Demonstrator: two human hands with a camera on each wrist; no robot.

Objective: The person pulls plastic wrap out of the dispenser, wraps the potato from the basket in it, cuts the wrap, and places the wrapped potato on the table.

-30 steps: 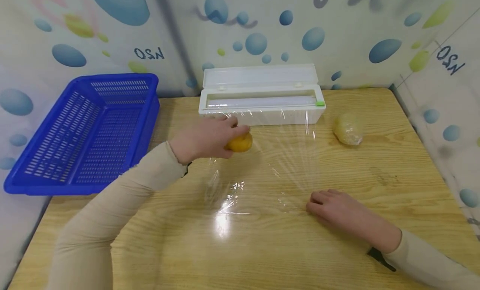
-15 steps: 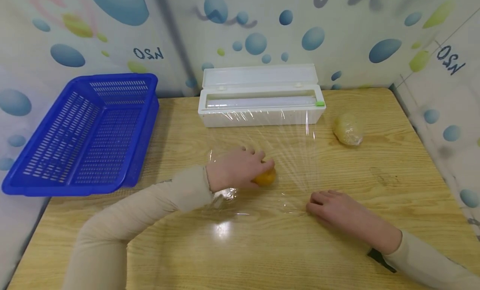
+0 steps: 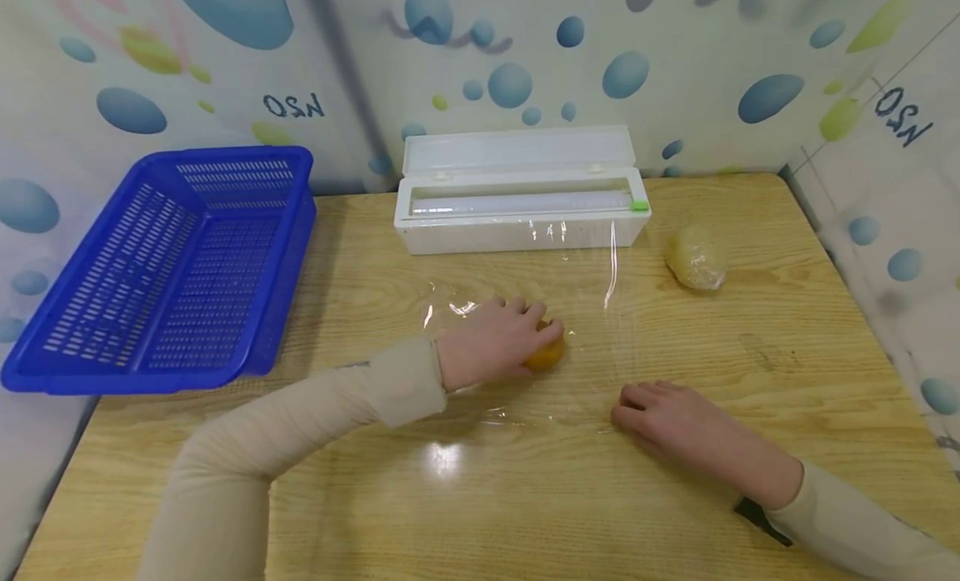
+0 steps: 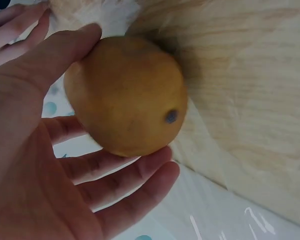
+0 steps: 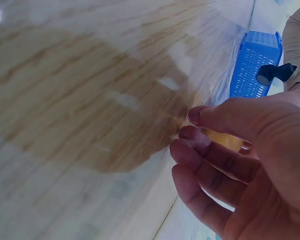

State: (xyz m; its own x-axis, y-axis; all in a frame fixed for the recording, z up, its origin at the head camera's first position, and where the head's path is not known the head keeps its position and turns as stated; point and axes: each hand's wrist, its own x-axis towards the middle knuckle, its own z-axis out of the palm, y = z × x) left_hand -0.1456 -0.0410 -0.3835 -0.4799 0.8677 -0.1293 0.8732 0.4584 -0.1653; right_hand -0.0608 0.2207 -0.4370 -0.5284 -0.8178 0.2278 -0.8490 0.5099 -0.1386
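Well to the left of my left hand point(image 3: 491, 343) stands a blue basket point(image 3: 217, 289). That hand holds an orange fruit point(image 3: 547, 356) between thumb and partly spread, curved fingers, over the clear film point(image 3: 592, 331). Beyond it sits a white box point(image 3: 480, 239), lid up, the film running from it toward me. My right hand point(image 3: 678, 423), fingers drawn in to the thumb, pinches the film's near right corner. Beyond that hand lies a pale yellow wrapped bundle point(image 3: 696, 257).

A white glare spot point(image 3: 444, 460) marks the well-lit table point(image 3: 525, 518).
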